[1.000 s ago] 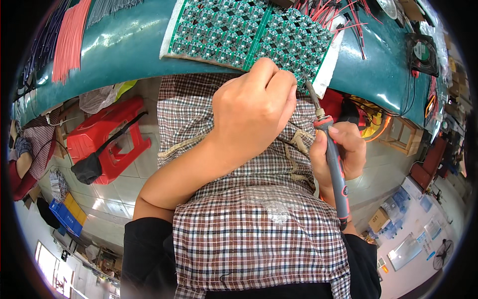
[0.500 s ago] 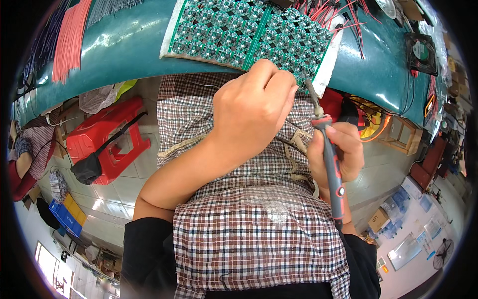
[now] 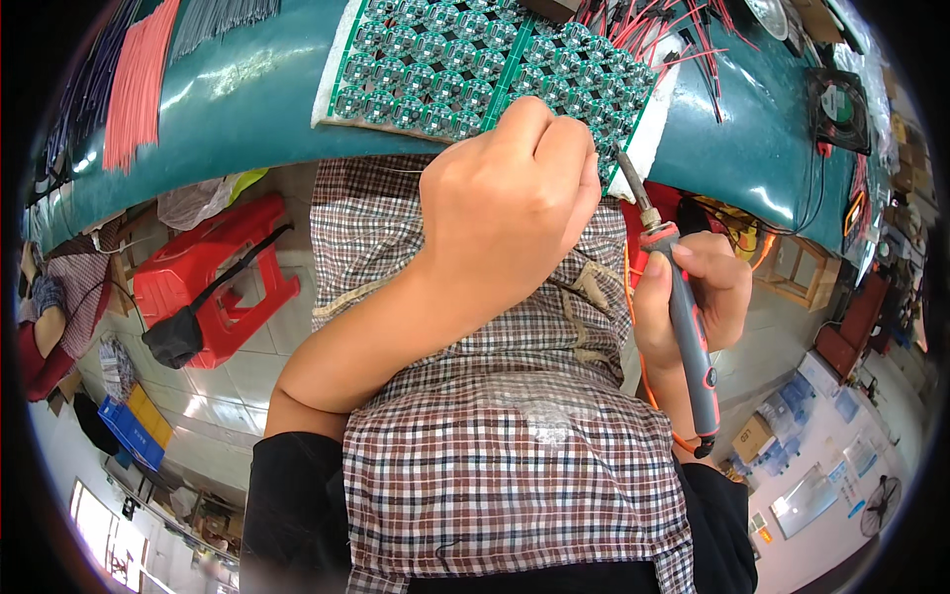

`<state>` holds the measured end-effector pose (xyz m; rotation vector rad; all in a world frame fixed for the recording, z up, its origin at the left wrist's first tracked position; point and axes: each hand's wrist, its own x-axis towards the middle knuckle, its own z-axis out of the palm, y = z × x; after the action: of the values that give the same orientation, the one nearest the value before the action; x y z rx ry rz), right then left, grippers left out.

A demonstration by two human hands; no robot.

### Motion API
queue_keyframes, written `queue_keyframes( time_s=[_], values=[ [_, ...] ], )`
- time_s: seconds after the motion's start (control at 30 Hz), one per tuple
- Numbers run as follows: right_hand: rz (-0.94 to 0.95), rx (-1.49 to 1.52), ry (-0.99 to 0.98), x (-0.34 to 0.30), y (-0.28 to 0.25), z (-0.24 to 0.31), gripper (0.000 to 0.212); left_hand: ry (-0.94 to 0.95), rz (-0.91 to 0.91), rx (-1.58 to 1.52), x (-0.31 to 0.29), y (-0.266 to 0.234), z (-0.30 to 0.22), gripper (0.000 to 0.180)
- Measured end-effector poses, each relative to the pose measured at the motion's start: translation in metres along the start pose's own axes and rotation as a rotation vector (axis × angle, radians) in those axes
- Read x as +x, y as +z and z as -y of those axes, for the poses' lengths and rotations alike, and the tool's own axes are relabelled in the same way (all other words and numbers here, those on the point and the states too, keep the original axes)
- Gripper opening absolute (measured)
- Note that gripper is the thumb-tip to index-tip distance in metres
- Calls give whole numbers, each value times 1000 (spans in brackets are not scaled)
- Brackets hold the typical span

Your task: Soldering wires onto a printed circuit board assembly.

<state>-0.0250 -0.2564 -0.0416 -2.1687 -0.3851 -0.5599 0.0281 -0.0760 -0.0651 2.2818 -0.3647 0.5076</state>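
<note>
A green circuit board panel (image 3: 510, 71) crowded with small components lies on a white pad (image 3: 324, 99) at the table's near edge. My left hand (image 3: 510, 193) is closed in a pinch over the panel's near edge; its fingertips are hidden behind the knuckles. A thin pale wire (image 3: 401, 170) runs out from the left side of that hand. Gripped like a pen in my right hand (image 3: 717, 292) is a grey and red soldering iron (image 3: 690, 332). Its tip points up toward the panel's near right corner, slightly apart from my left hand.
Red wires (image 3: 643, 30) lie loose beyond the panel, beside a dark block (image 3: 552, 8). Bundled pink wires (image 3: 139, 89) hang over the table's left side. A small black fan (image 3: 839, 107) stands at the right. Below left is a red stool (image 3: 208, 282); another person's gloved hand (image 3: 47, 294) shows far left.
The soldering iron and my right hand have shifted right and slightly down, so the tip is farther from my left hand. My left hand has moved slightly up over the panel.
</note>
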Motion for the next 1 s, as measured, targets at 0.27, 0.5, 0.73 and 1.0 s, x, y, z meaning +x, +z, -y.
queue_keyframes(
  time_s=[0.27, 0.5, 0.73, 1.0],
  values=[
    [-36, -12, 1, 1, 5, -5, 31, -2, 8, 3, 4, 1, -1, 19],
    [-39, -21, -8, -1, 9, -8, 32, -49, 55, 5, 3, 1, 0, 12],
    [3, -83, -56, -1, 11, -3, 33, -44, 60, -3, 5, 3, -2, 13],
    [70, -155, -58, 13, 3, 9, 33, -30, 28, -21, 6, 0, -2, 13]
  ],
)
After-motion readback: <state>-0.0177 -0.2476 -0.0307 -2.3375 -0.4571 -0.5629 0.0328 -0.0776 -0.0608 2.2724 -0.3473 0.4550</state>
